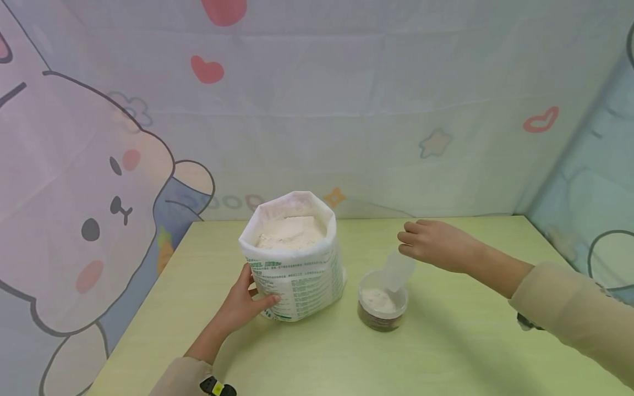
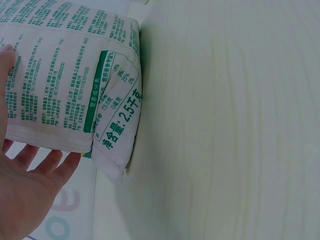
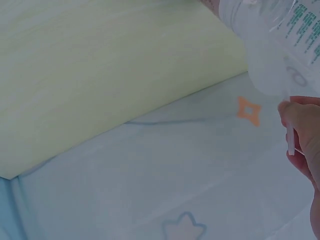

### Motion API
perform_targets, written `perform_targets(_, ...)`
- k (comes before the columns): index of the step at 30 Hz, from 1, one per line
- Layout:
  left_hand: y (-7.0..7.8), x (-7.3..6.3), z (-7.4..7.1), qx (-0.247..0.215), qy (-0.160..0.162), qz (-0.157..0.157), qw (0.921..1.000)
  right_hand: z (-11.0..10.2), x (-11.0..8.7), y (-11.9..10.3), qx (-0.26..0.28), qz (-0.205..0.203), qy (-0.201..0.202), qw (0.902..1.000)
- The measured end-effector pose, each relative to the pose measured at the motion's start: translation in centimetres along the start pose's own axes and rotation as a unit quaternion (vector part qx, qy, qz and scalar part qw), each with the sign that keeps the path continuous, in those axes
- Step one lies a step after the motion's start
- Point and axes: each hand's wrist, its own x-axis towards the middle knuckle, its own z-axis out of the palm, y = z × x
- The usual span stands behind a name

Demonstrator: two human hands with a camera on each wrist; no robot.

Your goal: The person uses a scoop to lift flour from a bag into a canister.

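Observation:
An open white flour bag (image 1: 299, 286) with green print stands on the table, its rim rolled outward and pale flour (image 1: 292, 234) showing inside. My left hand (image 1: 242, 305) holds its near left side, thumb across the front and the other fingers round the side. To its right is a small clear tub (image 1: 381, 323), dark around its lower part, with flour inside. Over this tub, my right hand (image 1: 436, 245) pinches a translucent plastic scoop (image 1: 398, 269) by its thin handle (image 3: 291, 142). The scoop slants down into the tub, its lower end at the flour.
The light green table (image 1: 322, 357) ends at a back edge just behind the bag. A printed cloth (image 1: 307, 110) with hearts and a cartoon animal hangs behind and at the left. Another cloth (image 1: 594, 181) hangs along the right.

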Motion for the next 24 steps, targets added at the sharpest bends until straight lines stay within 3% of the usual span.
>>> perform_targets(12, 0.02, -0.06, -0.06, -0.002, 0.001, -0.004, 1.0, 0.3, -0.1, 0.07, -0.031, -0.019, 0.005, 0.9993)
perform_targets(18, 0.01, -0.04, -0.06, 0.004, 0.001, -0.002, 1.0, 0.36, -0.36, -0.12, -0.007, 0.005, 0.003, 1.0)
perform_targets(24, -0.02, -0.01, -0.08, 0.004, 0.001, -0.006, 1.0, 0.73, -0.75, -0.23, 0.061, 0.052, 0.007, 0.9968)
